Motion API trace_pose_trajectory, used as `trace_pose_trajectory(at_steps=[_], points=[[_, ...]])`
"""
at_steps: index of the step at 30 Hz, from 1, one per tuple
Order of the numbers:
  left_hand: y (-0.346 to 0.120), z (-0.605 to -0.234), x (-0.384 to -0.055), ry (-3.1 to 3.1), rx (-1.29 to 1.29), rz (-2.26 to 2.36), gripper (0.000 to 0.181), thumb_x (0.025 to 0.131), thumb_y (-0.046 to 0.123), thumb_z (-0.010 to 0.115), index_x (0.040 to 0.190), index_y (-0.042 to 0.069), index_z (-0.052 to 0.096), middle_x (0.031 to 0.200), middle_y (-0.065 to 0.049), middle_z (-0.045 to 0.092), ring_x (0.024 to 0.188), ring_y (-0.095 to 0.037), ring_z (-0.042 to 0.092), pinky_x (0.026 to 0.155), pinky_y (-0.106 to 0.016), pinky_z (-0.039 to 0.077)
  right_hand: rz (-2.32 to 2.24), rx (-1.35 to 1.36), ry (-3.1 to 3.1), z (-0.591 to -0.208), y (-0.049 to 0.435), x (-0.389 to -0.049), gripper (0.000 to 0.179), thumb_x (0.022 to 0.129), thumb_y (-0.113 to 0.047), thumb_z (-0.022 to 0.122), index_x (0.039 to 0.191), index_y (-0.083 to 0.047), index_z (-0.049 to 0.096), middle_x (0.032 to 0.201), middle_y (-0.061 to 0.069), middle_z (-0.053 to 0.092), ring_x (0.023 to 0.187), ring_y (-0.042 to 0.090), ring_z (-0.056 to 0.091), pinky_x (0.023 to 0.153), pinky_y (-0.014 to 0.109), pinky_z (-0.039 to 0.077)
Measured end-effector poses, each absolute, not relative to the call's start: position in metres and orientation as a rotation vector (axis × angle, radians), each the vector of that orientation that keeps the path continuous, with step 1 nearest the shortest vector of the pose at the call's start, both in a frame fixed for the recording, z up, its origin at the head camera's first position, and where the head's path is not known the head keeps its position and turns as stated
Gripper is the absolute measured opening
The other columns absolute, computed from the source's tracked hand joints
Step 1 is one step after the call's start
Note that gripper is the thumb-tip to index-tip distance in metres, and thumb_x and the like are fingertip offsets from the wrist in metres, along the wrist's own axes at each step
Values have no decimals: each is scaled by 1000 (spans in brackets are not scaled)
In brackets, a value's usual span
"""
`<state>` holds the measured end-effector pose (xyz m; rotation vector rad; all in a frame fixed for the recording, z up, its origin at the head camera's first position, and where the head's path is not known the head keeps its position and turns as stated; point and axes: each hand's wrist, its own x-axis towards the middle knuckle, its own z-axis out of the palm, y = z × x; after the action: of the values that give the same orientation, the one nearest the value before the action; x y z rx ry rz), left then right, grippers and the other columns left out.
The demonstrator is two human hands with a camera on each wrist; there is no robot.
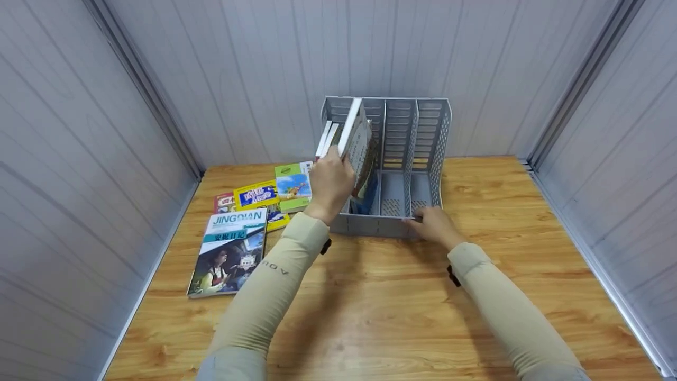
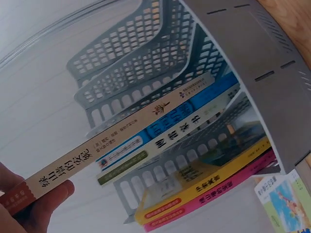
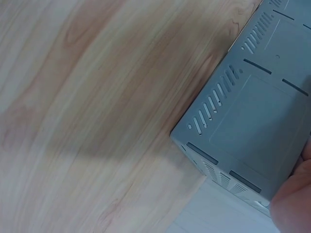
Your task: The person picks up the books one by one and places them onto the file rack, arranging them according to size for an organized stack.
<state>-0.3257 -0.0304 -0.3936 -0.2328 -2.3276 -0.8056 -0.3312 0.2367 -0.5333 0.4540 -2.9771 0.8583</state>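
My left hand [image 1: 332, 177] pinches one end of a book with a cream spine [image 2: 116, 136]. That book stands tilted up out of the grey file rack [image 1: 394, 226], its far end down in the second compartment from the left. Right beside it in the left wrist view are a blue book [image 2: 175, 119] and a white-and-green book [image 2: 150, 150]. A yellow book [image 2: 204, 189] and a pink book [image 2: 218, 196] stand in the leftmost compartment. My right hand [image 1: 435, 226] grips the rack's front edge near its right corner; in the right wrist view only part of it shows.
Left of the rack, a magazine [image 1: 230, 254], a yellow-and-blue book [image 1: 258, 196], a green book [image 1: 294, 185] and a partly covered pink book [image 1: 224, 201] lie on the wooden table [image 1: 402, 317]. Grey panel walls [image 1: 254, 79] enclose the back and both sides.
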Motion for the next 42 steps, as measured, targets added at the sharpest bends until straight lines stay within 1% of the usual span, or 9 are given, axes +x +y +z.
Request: trace_pose_trajectory(at_steps=[6, 13, 19, 24, 31, 34, 36, 39, 42], points=[[-14, -412, -337, -2405, -236, -632, 16, 105, 10, 63, 103, -5, 66, 88, -25, 77, 76, -43, 79, 65, -54, 64, 860, 473, -2967, -533, 237, -330, 48, 106, -35, 72, 68, -16, 50, 62, -4, 45, 59, 13, 39, 58, 31, 35], [5, -428, -348, -2466, -266, -510, 11, 101, 6, 59, 101, -3, 65, 83, -22, 76, 71, -39, 78, 61, -51, 64, 842, 477, -2948, -533, 237, -332, 50, 105, -35, 73, 66, -18, 47, 61, -5, 43, 58, 13, 38, 59, 31, 34], [14, -436, -356, -2566, -190, -489, 9, 98, 8, 64, 101, -1, 67, 89, -22, 79, 79, -40, 80, 68, -51, 65, 836, 498, -2946, -537, 238, -334, 52, 106, -36, 72, 66, -19, 43, 60, -6, 39, 58, 12, 36, 59, 30, 32], [20, -437, -361, -2616, -162, -474, 11, 100, 8, 64, 104, -1, 68, 92, -21, 80, 82, -38, 81, 71, -50, 66, 823, 479, -2973, -536, 239, -334, 50, 106, -36, 71, 67, -19, 45, 61, -5, 41, 58, 14, 38, 59, 31, 33], [28, -433, -372, -2513, -237, -238, 12, 103, 5, 61, 113, -2, 64, 102, -15, 72, 75, -28, 78, 66, -40, 66, 809, 449, -2996, -535, 237, -334, 46, 106, -38, 71, 70, -17, 52, 65, -4, 46, 61, 15, 41, 60, 32, 35], [29, -433, -378, -2436, -262, -60, 13, 107, 6, 55, 112, 0, 66, 101, -13, 70, 79, -25, 75, 64, -35, 65, 807, 453, -2990, -535, 237, -333, 45, 106, -37, 72, 71, -15, 53, 65, -3, 47, 61, 15, 41, 59, 32, 34], [27, -433, -381, -2401, -269, 56, 18, 109, 8, 53, 110, 1, 70, 99, -12, 71, 86, -25, 72, 67, -34, 64, 805, 460, -2985, -534, 237, -333, 45, 106, -36, 72, 71, -15, 53, 65, -3, 47, 61, 15, 41, 59, 32, 34], [24, -432, -386, -2359, -289, 153, 25, 109, 10, 51, 104, 3, 74, 97, -10, 70, 91, -24, 67, 71, -34, 60, 799, 464, -2982, -533, 237, -333, 45, 106, -36, 72, 71, -15, 54, 65, -3, 47, 60, 15, 41, 59, 32, 34], [20, -430, -390, -2373, -314, 192, 30, 110, 13, 49, 106, 4, 77, 101, -8, 68, 96, -24, 65, 75, -36, 56, 792, 465, -2980, -533, 237, -332, 44, 106, -36, 72, 71, -14, 55, 65, -3, 48, 61, 15, 42, 59, 32, 35]])
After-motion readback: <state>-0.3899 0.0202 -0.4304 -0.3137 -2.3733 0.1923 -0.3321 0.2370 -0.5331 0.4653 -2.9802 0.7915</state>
